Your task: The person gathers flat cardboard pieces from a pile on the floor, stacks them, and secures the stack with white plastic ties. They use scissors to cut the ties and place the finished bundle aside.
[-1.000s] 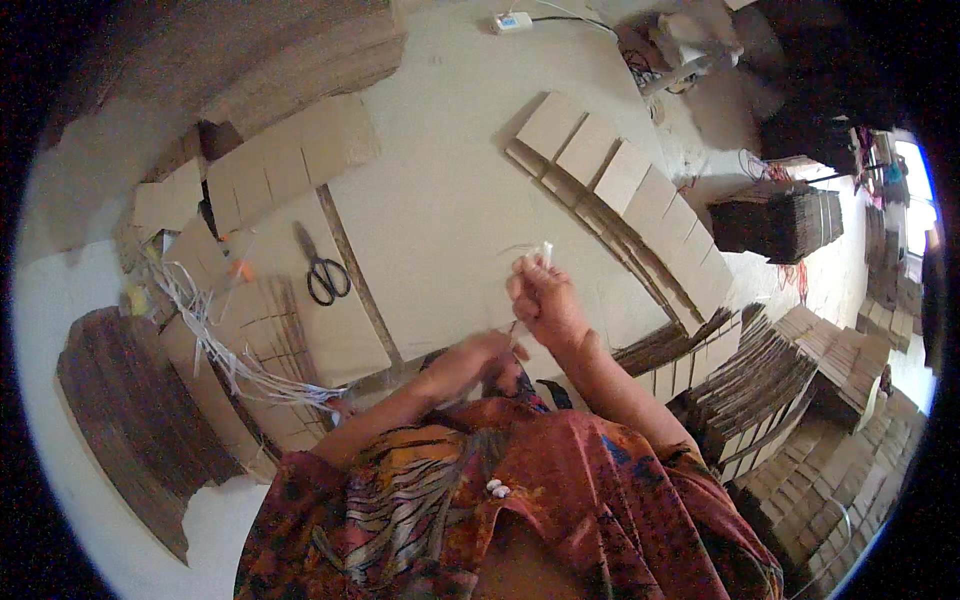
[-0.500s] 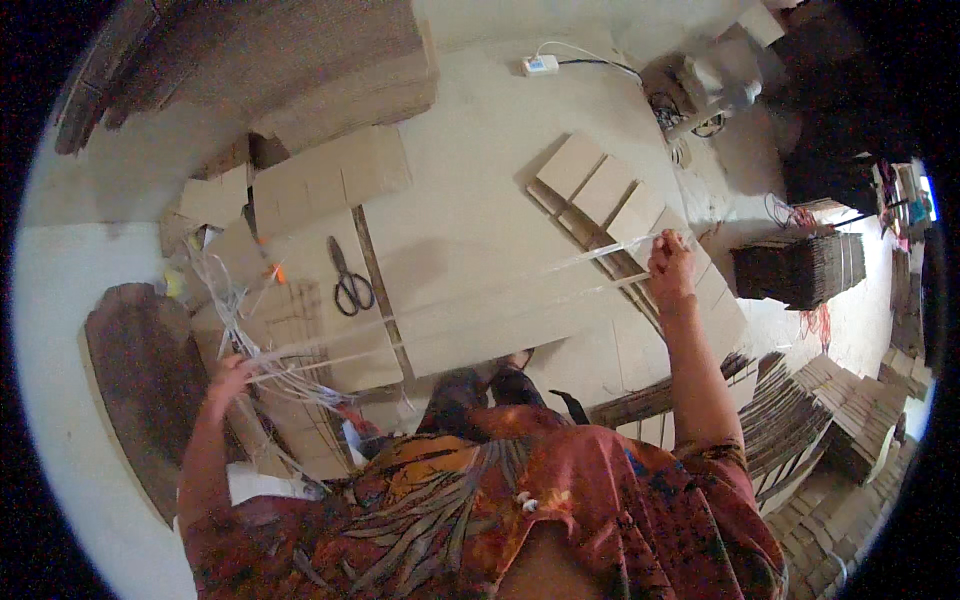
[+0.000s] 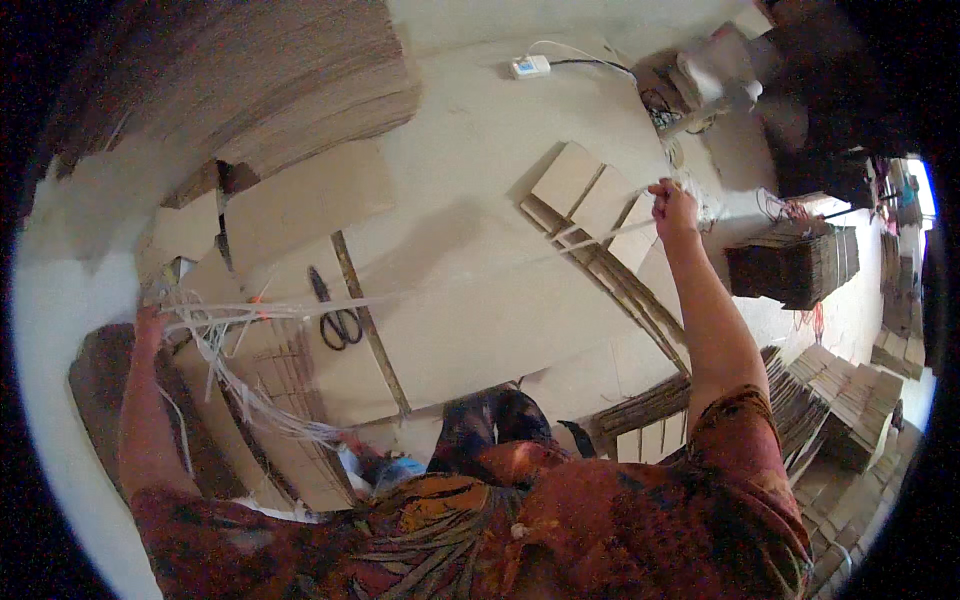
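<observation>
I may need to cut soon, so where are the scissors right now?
In the head view the scissors lie left of centre on a flat cardboard sheet, just left of a thin wooden strip, under the white strap stretched between both hands.

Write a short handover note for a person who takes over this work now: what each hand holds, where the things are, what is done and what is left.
Left hand: stretched out to the left, gripping one end of a white strap beside a loose bundle of straps.
Right hand: raised to the far right, gripping the other end; the strap runs taut between both hands, above the floor.
Things: scissors lie closed on flat cardboard sheets, under the strap. Folded cardboard stacks stand at the right.
Done: one strap is drawn out at full length.
Left: the strap looks uncut, and no stack near the hands looks tied with it.
</observation>
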### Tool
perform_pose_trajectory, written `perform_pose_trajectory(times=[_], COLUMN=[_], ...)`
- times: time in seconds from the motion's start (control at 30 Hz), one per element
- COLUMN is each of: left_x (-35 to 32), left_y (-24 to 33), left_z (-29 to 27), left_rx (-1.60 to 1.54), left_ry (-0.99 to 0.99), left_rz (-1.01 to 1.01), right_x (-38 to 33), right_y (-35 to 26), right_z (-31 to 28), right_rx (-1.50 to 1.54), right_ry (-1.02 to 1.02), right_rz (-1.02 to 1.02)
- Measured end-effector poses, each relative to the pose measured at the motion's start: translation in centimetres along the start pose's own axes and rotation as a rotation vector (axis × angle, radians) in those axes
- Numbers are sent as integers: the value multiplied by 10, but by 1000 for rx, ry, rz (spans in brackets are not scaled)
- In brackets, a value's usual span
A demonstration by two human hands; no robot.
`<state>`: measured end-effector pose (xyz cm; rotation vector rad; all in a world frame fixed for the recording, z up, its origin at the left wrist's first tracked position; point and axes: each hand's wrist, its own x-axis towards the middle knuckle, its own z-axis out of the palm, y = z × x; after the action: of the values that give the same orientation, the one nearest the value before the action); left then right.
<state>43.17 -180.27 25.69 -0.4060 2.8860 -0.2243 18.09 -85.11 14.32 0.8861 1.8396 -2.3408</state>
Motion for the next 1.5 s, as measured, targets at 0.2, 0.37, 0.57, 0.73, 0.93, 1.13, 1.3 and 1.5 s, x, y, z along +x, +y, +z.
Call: perform_pose_trajectory(times=[0.2, 0.37, 0.57, 0.73, 0.93, 1.13, 1.3, 1.5], left_x=[57, 59, 52, 64, 58, 36, -10, -6], left_y=[24, 73, 86, 163, 153, 285, 483, 675], left_z=[55, 89, 93, 122, 138, 116, 142, 118], left_rx=[-5, 42, 108, 248, 70, -81, -435, -493], left_ry=[-39, -31, -330, -193, -305, -119, -138, -324], left_rz=[-16, 217, 383, -35, -286, -147, 127, 305], right_x=[57, 88, 130, 97, 49, 31, 45, 39], right_y=[3, 26, 57, 44, 62, 72, 49, 42], right_z=[59, 71, 24, 9, -94, -215, -205, -223], right_rx=[-58, -124, -782, -1555, -1590, -1546, -1665, -1692], right_ry=[-1, 11, -230, -60, 78, 146, -23, -267], right_rz=[47, 92, -138, -24, -279, -165, -54, 114])
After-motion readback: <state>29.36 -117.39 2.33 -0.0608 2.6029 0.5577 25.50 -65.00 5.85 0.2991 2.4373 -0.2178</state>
